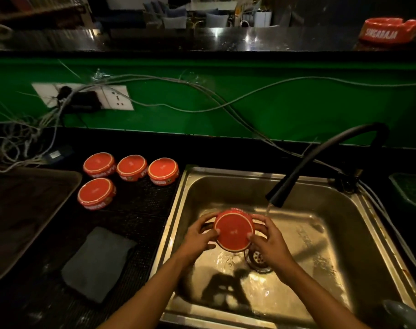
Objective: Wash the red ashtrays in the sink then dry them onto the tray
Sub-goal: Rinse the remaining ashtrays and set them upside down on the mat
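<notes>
Plainly, the work begins at the far left with the dark tray on the bench, and just right of it four red ashtrays sit upside down in a loose cluster, with a grey cloth lying nearer. Moving right, over the steel sink, the left hand curls its fingers round the left edge of the upturned ashtray, thumb on the flat base. The right hand mirrors it on the right edge, so both hands grip it above the drain, just left of the stream from the black tap. Wet and glossy, it looks rigid, probably slippery and breakable, so holding by opposite rims seems soundest. Another ashtray rests on the far right ledge.
</notes>
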